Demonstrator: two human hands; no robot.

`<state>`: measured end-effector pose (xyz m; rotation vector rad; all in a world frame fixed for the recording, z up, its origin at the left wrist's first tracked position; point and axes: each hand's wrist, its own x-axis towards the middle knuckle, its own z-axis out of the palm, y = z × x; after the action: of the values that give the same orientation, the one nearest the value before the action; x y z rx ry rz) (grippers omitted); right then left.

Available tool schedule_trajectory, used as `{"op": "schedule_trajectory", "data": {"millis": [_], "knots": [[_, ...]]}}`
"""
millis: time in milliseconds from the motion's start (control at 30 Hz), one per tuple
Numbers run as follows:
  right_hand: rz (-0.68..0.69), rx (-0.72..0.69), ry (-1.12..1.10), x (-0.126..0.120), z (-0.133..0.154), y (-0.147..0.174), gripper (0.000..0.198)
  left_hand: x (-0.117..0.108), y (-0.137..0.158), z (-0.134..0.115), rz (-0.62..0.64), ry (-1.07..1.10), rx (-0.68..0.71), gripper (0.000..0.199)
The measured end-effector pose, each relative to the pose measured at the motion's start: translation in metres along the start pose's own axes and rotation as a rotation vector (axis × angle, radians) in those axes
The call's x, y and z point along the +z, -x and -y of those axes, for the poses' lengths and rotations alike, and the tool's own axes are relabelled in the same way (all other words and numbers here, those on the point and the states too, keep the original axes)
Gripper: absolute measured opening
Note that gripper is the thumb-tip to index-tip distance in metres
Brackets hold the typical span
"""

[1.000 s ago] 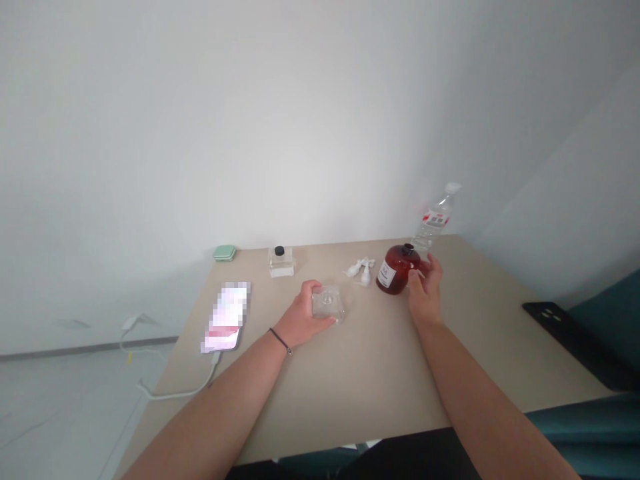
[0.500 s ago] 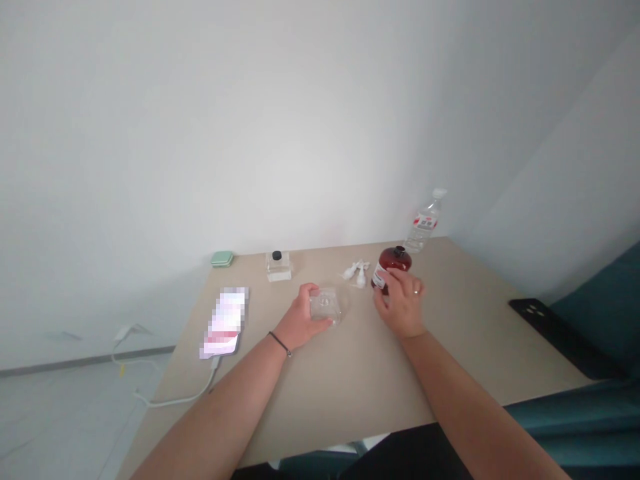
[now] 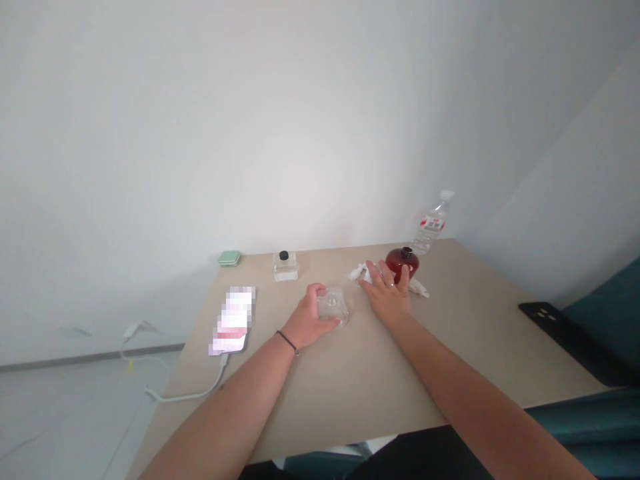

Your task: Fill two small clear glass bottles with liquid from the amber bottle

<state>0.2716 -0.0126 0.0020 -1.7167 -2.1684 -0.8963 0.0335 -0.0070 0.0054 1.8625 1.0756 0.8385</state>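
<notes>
My left hand [image 3: 316, 317] is wrapped round a small clear square bottle [image 3: 333, 305] on the table, fingers on its far side and thumb on its near side. My right hand [image 3: 390, 293] reaches forward with its fingers apart. Its fingertips lie over some small white pieces [image 3: 358, 271], partly hidden, whose kind I cannot make out. Just beyond that hand stands a dark red-brown bottle [image 3: 401, 261] with an uncapped neck; its lower part is hidden behind my fingers. A crumpled white scrap [image 3: 419, 288] lies to the right of this bottle.
At the back left are a clear bottle with a black cap [image 3: 285, 267] and a green case [image 3: 229, 259]. A lit phone [image 3: 234, 320] on a white cable [image 3: 190, 399] lies at left. A water bottle [image 3: 432, 224] leans at the back right; a black flat object [image 3: 555, 330] lies at the right edge.
My right hand has let go of the brown bottle and moved left, over the white pieces. My left hand still holds the clear bottle. The view has shifted slightly.
</notes>
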Motion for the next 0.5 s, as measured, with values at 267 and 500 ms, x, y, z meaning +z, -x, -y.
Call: {"op": "schedule_trajectory", "data": {"millis": [267, 500], "knots": [[-0.069, 0.026, -0.035, 0.004, 0.000, 0.001, 0.022, 0.000, 0.000, 0.000, 0.003, -0.015, 0.019, 0.069], [-0.218, 0.099, -0.047, -0.010, -0.003, 0.007, 0.022, 0.000, 0.000, 0.000, -0.003, 0.007, 0.019, 0.069]]}}
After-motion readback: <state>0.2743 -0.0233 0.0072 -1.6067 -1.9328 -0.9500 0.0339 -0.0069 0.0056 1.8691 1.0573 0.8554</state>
